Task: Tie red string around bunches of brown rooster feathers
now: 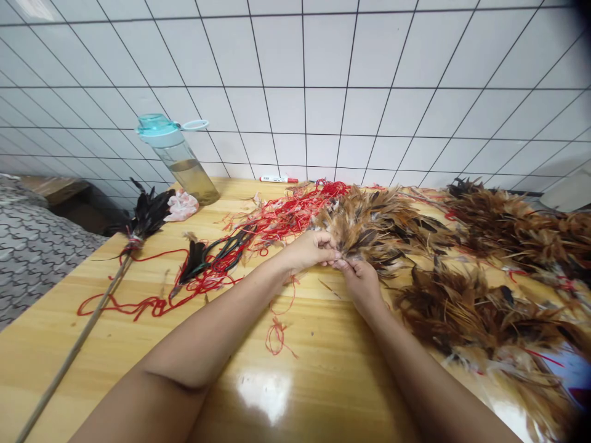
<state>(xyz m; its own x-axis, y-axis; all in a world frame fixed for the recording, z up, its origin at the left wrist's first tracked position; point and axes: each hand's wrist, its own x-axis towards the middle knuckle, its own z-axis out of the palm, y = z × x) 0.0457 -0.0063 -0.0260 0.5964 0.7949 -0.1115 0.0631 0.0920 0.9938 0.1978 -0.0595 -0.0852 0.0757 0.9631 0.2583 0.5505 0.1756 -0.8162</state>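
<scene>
My left hand [314, 251] and my right hand [362, 282] meet at the near edge of a heap of brown feathers [369, 212]. Both have their fingers pinched together, fingertips touching, on the quill ends of a few feathers. Exactly how many they hold is hidden by the fingers. Just beyond my left hand spreads a tangle of red string [295, 212] mixed with feather scraps. On the table below the hands lies a small loose knot of red string [277, 337].
A stick [76, 347] tipped with black feathers [150, 212] lies at left. Near it are dark-handled scissors [226, 252], crumpled pinkish plastic [181, 205] and a bottle [189, 172]. A red marker [278, 179] lies by the tiled wall. More brown feather bunches [480, 307] cover the right side.
</scene>
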